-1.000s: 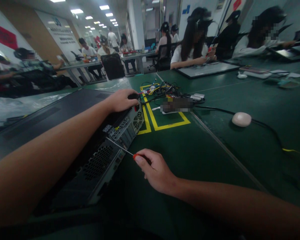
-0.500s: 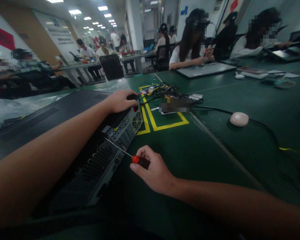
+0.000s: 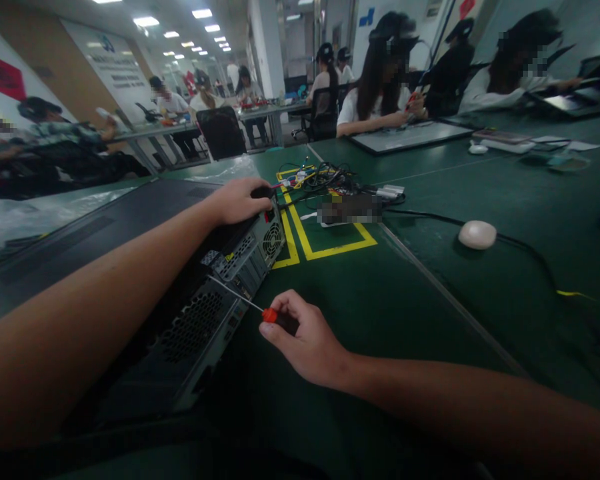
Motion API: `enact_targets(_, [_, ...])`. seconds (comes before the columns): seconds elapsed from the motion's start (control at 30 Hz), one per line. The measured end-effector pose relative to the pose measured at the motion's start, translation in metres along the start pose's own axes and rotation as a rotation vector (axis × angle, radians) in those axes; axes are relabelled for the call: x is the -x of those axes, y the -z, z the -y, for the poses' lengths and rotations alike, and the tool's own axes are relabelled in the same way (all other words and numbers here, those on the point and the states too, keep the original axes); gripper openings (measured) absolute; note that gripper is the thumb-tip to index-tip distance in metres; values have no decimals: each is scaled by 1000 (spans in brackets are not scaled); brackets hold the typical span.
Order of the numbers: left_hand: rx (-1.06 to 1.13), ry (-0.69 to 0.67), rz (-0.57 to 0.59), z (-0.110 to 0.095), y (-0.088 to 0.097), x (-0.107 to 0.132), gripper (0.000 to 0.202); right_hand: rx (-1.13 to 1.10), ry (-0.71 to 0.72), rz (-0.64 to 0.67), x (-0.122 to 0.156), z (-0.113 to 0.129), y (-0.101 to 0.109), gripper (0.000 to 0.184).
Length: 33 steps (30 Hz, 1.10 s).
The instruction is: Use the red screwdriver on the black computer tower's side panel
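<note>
A black desktop computer case (image 3: 125, 213) lies on the green table, its rear panel with vents, slots and fan grille facing right. My left hand (image 3: 243, 201) is closed over the far rear corner of the case, its forearm stretched across the top. In my right hand (image 3: 310, 343) is a screwdriver (image 3: 269, 315) with a red and black handle, fingers wrapped round it. The screwdriver's shaft slants up to the left, and its tip meets the rear panel beside the slots. Whether it sits in a screw is too small to tell.
Yellow tape (image 3: 335, 252) marks the table beyond the case. A tangle of cables (image 3: 330, 179) lies there, with a white mouse (image 3: 477, 235) to the right. Clear plastic wrap (image 3: 10, 223) is at the left. Across the table, a person (image 3: 385, 80) works over a flat panel (image 3: 410, 137).
The view has shifted very slightly. Both hands, the screwdriver and the case keep nearly the same positions; I cannot make out any turn of the handle.
</note>
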<state>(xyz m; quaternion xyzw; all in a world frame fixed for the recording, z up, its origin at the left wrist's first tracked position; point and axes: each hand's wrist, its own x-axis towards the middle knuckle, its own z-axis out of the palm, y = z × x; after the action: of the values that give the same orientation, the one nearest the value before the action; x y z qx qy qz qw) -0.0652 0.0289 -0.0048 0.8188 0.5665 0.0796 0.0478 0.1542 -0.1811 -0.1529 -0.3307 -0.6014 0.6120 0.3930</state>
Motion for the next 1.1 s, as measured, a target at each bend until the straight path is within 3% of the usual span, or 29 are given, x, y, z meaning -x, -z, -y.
enact_targets(0.2, [3,0,-1,0,-1,0,83,-16,-9,6,0,1,1,39])
enact_targets(0.43, [-7,-11,6,1,-2,-1,84,44,25,-8,0,-1,0,25])
enact_targets(1.1, [-17,3,10,-1,0,1,86,75,59,14,1,-3,1,30])
